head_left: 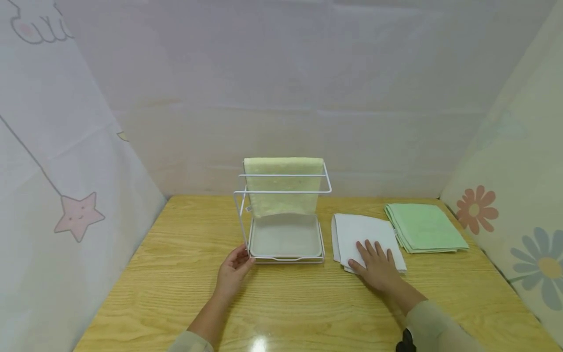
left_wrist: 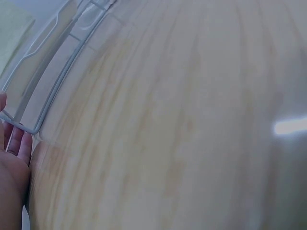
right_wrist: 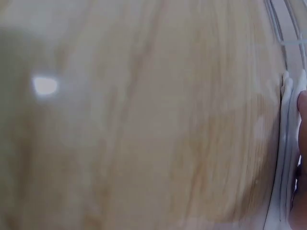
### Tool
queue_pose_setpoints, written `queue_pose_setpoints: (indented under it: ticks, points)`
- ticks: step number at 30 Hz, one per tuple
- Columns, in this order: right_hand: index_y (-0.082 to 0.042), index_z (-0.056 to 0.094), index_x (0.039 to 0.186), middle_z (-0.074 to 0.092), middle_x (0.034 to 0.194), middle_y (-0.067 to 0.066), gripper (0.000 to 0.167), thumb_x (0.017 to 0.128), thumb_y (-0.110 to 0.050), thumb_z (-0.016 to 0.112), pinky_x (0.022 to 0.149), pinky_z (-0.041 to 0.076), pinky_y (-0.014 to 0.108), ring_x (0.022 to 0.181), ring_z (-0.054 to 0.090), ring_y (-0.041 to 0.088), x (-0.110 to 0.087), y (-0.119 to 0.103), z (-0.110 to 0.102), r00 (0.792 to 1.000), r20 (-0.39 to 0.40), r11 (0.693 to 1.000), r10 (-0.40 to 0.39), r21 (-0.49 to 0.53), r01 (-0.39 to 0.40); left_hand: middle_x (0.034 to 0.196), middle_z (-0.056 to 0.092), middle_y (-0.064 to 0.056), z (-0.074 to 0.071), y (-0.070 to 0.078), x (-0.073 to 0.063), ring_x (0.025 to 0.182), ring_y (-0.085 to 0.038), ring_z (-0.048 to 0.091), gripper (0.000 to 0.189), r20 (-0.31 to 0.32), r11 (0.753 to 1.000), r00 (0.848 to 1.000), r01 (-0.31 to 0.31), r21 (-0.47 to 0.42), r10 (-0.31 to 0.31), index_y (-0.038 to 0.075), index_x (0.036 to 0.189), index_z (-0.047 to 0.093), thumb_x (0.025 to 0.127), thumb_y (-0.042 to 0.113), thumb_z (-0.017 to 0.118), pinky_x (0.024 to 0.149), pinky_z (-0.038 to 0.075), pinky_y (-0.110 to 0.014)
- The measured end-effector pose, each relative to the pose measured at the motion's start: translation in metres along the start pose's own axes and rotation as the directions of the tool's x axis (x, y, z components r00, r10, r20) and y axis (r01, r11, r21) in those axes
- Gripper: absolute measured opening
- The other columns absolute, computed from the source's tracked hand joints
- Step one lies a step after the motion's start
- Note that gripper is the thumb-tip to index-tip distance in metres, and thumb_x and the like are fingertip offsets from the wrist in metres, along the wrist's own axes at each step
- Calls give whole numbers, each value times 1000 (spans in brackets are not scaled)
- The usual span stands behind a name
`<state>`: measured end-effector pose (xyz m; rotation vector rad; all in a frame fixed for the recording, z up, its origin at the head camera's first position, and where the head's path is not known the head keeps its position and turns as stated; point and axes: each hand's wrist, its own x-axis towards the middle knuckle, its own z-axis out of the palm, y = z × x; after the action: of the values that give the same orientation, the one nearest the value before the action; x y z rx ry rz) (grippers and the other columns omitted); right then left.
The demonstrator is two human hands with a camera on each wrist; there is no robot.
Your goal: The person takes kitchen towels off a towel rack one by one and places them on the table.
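Observation:
A white wire towel rack (head_left: pixel 281 192) stands mid-table with a pale tray (head_left: pixel 286 234) in its base. Over its rear bar hangs a yellow towel (head_left: pixel 283 195). My left hand (head_left: pixel 231 274) holds the rack's front left corner; in the left wrist view its thumb and fingers are around the base wire (left_wrist: pixel 36 125). On a folded white towel (head_left: pixel 362 232), right of the rack, my right hand (head_left: pixel 379 270) rests with fingers spread. The right wrist view shows the towel's layered edge (right_wrist: pixel 284 158) beside part of that hand.
A folded green towel (head_left: pixel 426 227) lies at the right, its left edge close against the white one. Fabric walls close off the back and both sides of the wooden table (head_left: pixel 184 244). Two bars of the rack stick out to the right above the tray.

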<state>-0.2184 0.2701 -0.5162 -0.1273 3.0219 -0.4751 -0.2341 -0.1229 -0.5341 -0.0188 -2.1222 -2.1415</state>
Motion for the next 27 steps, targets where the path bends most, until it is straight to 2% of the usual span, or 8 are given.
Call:
queue_pose_setpoints:
  ticks: [3, 15, 23, 27]
  points:
    - [-7, 24, 155, 16, 160, 26, 82, 98, -65, 35, 114, 0, 73, 147, 6, 51, 8, 5, -1, 1000, -6, 1000, -18, -11, 18, 119, 57, -23, 0, 0, 0, 94, 0, 58, 47, 0, 1000, 1000, 6, 7, -6, -5, 134, 52, 89, -3, 67, 85, 50, -10]
    - [-6, 26, 154, 19, 160, 26, 79, 99, -61, 37, 114, 2, 73, 147, 8, 51, 33, 14, -12, 999, -7, 999, -47, -19, 47, 115, 60, -17, 0, 0, 1, 92, 1, 59, 47, -11, 1000, 1000, -3, -7, 3, -6, 133, 53, 88, -7, 66, 83, 51, -11]
    - [-7, 26, 155, 18, 161, 24, 83, 97, -66, 35, 114, 1, 73, 146, 8, 51, 48, 24, -13, 998, -3, 998, -62, -19, 62, 117, 58, -20, 0, 2, -1, 94, -2, 58, 47, 0, 1000, 1000, -4, -19, 4, -7, 133, 52, 88, -6, 66, 84, 51, -12]
    - [-8, 27, 154, 19, 161, 24, 85, 95, -69, 34, 115, 1, 72, 147, 9, 51, 56, 27, -13, 999, 5, 998, -49, -28, 49, 116, 59, -17, 1, 1, 0, 94, -2, 58, 48, -3, 1000, 1000, 7, -22, -7, -6, 133, 52, 88, -5, 67, 84, 51, -12]
